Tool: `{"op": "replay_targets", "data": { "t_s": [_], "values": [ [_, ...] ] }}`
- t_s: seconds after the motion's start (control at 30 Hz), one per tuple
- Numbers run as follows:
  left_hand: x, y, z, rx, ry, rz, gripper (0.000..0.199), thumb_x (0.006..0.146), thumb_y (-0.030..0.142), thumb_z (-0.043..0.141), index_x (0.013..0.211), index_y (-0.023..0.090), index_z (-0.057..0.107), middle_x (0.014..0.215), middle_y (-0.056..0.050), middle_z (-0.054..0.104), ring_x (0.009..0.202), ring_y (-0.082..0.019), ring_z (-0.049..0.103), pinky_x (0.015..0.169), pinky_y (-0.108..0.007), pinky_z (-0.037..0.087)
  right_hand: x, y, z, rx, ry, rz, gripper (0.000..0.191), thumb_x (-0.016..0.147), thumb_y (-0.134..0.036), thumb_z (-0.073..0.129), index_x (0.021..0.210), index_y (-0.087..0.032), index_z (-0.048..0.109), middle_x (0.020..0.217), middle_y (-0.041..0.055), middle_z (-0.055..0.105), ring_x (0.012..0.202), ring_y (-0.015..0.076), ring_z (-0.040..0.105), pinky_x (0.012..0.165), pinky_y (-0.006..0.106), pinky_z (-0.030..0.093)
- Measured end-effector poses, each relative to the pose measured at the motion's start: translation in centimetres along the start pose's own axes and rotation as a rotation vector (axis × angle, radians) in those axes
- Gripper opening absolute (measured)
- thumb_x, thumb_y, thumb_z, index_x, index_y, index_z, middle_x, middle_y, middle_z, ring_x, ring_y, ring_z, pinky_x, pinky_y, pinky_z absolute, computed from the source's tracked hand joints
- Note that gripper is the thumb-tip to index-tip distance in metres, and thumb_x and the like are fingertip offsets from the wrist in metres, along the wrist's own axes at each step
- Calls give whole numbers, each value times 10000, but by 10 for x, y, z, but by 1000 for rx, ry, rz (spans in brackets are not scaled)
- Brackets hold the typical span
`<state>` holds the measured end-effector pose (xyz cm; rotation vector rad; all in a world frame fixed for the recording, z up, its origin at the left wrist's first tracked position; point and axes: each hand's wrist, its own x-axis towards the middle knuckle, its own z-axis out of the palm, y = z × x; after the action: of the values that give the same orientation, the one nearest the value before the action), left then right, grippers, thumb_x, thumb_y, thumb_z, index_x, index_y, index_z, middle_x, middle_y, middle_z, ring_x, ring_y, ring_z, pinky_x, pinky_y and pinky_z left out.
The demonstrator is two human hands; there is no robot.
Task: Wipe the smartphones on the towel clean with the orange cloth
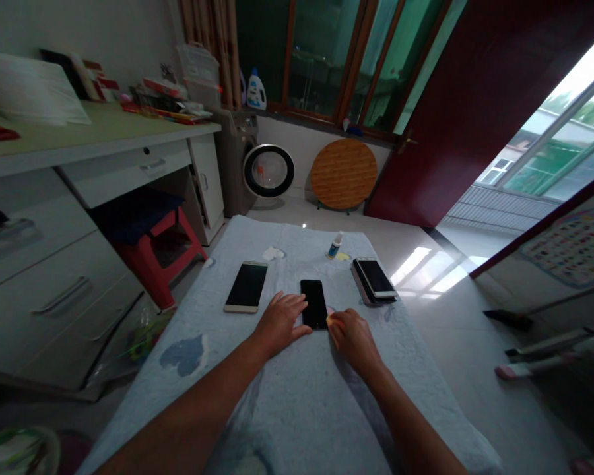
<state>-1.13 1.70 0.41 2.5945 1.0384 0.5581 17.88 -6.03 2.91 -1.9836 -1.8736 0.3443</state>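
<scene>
A black smartphone (315, 303) lies screen up on the cloth-covered table, between my hands. My left hand (281, 323) holds it at its left side, fingertips at the edge and thumb by the lower corner. At the phone's lower right edge, my right hand (352, 335) is closed in a pinch on a small orange-yellow piece (332, 320), mostly hidden by the fingers. To the left lies a gold-framed smartphone (246, 287). A white smartphone (377, 278) rests on a dark device (363, 285) at the right. Behind them stands a small spray bottle (334, 246).
The table's light blue cloth (297, 409) carries a heart pattern. On the left are a white desk (99, 173) and a red stool (165, 254). A washing machine (235, 148) with its door open, a round wooden board (344, 173) and a dark red door (440, 112) stand beyond.
</scene>
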Motion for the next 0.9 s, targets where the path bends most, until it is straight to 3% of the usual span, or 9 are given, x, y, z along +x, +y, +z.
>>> {"op": "replay_targets", "data": {
  "t_s": [0.47,0.9],
  "values": [
    [2,1,-1,0,-34,3,479,817,391,689,1246,209,578,1378,-131,549,1280,-284,491,1111,-531,273,17,0,18,-99,74,100,199,874,-174,519,942,-134,701,904,118,684,857,202,616,777,260,400],
    [3,3,-5,-18,-46,-18,495,795,377,715,1239,201,583,1378,-138,548,1278,-292,495,1109,-539,278,87,-7,24,-171,86,181,277,869,-165,466,962,-118,722,918,133,724,878,200,640,744,254,410]
  ]
}}
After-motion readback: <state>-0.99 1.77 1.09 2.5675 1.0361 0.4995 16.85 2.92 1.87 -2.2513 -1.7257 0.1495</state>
